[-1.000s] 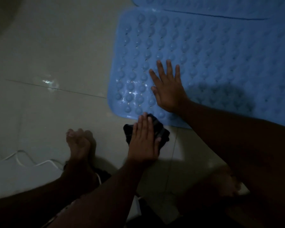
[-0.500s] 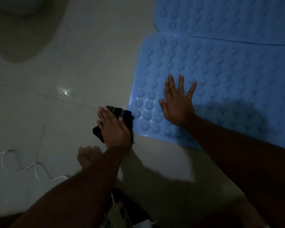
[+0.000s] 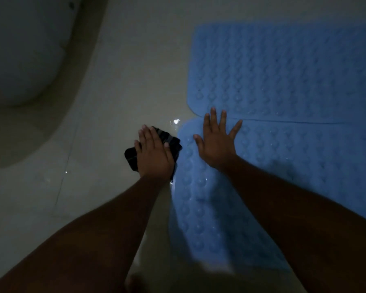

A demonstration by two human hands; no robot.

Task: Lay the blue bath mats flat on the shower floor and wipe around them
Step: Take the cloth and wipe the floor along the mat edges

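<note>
Blue and studded, the near bath mat lies flat on the pale tiled floor. At its left edge, the left hand presses flat, fingers together, on a dark cloth touching that edge. On the mat's far-left corner the right hand rests palm down, fingers spread, holding nothing. Beyond, a second blue mat adjoins its far edge. Far left, a white toilet base.
</note>
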